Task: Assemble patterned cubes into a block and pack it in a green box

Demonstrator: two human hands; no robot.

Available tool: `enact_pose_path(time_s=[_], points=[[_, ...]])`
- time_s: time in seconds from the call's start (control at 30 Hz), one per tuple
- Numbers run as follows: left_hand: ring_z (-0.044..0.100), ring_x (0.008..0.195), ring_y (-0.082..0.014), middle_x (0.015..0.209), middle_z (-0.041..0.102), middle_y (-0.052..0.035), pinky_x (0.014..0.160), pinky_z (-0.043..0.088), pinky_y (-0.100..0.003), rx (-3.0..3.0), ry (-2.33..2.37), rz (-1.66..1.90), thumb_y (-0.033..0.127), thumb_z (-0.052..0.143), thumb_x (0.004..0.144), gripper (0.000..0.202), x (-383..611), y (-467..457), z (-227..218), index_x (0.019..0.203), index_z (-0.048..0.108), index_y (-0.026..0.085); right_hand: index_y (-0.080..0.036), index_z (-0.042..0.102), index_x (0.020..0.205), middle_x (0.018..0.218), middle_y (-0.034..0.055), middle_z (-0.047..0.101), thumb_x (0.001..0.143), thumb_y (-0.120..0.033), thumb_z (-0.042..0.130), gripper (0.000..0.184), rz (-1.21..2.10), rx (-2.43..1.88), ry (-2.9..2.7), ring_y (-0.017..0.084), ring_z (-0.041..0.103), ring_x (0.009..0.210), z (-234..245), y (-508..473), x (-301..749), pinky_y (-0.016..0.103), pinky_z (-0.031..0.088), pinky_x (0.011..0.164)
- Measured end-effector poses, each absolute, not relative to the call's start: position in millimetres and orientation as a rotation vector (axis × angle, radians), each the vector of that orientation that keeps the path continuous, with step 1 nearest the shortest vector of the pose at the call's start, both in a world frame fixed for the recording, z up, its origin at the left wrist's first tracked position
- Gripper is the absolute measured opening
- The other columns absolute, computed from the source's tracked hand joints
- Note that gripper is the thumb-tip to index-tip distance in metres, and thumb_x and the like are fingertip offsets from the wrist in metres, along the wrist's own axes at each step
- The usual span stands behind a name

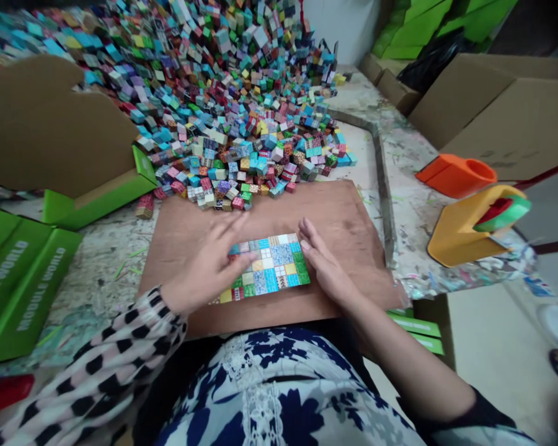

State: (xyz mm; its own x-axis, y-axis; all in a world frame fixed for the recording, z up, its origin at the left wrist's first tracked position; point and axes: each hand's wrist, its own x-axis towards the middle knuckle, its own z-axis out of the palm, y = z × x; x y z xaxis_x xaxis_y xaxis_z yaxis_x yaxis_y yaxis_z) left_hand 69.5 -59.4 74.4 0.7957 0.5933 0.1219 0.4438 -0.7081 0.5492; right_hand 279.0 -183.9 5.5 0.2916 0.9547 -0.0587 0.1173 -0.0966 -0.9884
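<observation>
- Centrally, a flat panel of small patterned cubes (281, 266) lay on a brown wooden board (335, 207), its cubes set side by side in blue, white, green and yellow, with a little red near the lower left
- The left hand (211, 266) stretched over the panel's left part and hid some of its cubes; its fingers were extended and somewhat parted, the thumb reaching inward over the panel, with nothing seen in its grasp; whether it pressed on the cubes could not be told
- The right hand (325, 266) stood just beside the panel's right edge, its fingers nearly straight and close together, wrapped around nothing; contact with that edge could not be made out
- Beyond the panel, a large heap of loose cubes (242, 105) spilled onto the far edge of the board
- On the left stood green boxes (32, 285) lettered "MODULE WORLD", near a brown cardboard piece (51, 124) by a green-sided tray (100, 201)
- On the right, an orange holder (446, 176) and a yellow holder (456, 232) sat on the worn tabletop (407, 204), in front of a cardboard box (502, 108)
</observation>
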Motion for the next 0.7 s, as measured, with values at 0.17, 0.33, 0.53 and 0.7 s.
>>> enact_pose_path(time_s=[0.17, 0.33, 0.53, 0.7], points=[[0.037, 0.141, -0.0227, 0.15, 0.046, -0.0063, 0.119, 0.027, -0.044, 1.657, 1.118, 0.961, 0.044, 0.049, 0.095, 0.049, 27, -70, 53, 0.142, 0.045, 0.028, -0.029, 0.013, 0.156, 0.162, 0.0013, 0.014, 0.087, -0.067, 0.047, 0.085, 1.053, -1.402, -0.9, 0.021, 0.018, 0.148, 5, -176, 270, 0.044, 0.016, 0.121], [0.032, 0.144, -0.0194, 0.154, 0.041, -0.0048, 0.12, 0.024, -0.039, 1.266, 1.037, 0.971, 0.038, 0.055, 0.092, 0.051, 19, -83, 27, 0.142, 0.044, 0.031, -0.029, 0.013, 0.156, 0.163, 0.0018, 0.015, 0.085, -0.073, 0.045, 0.088, 0.997, -1.448, -0.994, 0.022, 0.013, 0.149, 5, -175, 267, 0.045, 0.011, 0.122], [0.032, 0.144, -0.0229, 0.16, 0.029, -0.0048, 0.116, 0.032, -0.041, 1.251, 1.068, 0.835, 0.035, 0.051, 0.092, 0.06, 29, -92, 12, 0.148, 0.033, 0.026, -0.031, 0.015, 0.155, 0.163, 0.0007, 0.014, 0.086, -0.074, 0.041, 0.085, 0.99, -1.617, -1.109, 0.022, 0.009, 0.15, 2, -176, 269, 0.047, 0.006, 0.122], [0.036, 0.141, -0.0225, 0.158, 0.031, -0.0054, 0.116, 0.032, -0.041, 1.442, 1.132, 0.799, 0.039, 0.043, 0.096, 0.057, 26, -93, 2, 0.149, 0.03, 0.026, -0.032, 0.016, 0.155, 0.163, 0.0003, 0.017, 0.089, -0.07, 0.039, 0.08, 0.957, -1.667, -1.18, 0.022, 0.008, 0.15, -2, -177, 271, 0.048, 0.004, 0.122]])
